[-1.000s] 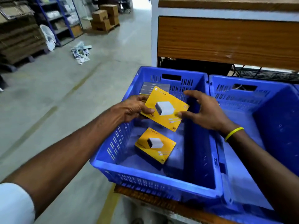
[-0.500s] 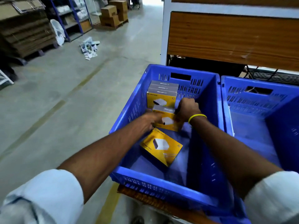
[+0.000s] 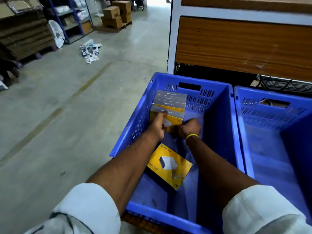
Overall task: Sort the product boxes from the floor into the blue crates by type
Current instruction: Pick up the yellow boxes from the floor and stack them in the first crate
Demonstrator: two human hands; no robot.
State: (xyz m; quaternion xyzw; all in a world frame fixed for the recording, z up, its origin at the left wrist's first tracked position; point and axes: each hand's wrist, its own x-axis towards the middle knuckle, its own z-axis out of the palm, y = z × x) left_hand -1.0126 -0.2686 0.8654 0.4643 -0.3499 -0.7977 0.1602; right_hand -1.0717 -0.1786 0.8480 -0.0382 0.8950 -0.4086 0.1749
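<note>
Near mid-frame of the head view, both hands, left hand [image 3: 156, 127] and right hand [image 3: 190, 128], clasp an upright yellow cardboard product box [image 3: 175, 118] inside the left blue plastic crate [image 3: 216, 115], against the grey-topped row of matching boxes [image 3: 170, 98]. It is best pressed flush and square before letting go. A flat yellow box [image 3: 168, 164] at lower centre probably stands up next.

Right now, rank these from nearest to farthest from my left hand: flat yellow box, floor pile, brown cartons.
1. Flat yellow box, in the same crate as the left hand.
2. Floor pile, ahead to the left.
3. Brown cartons, far back, beyond the pile.
</note>
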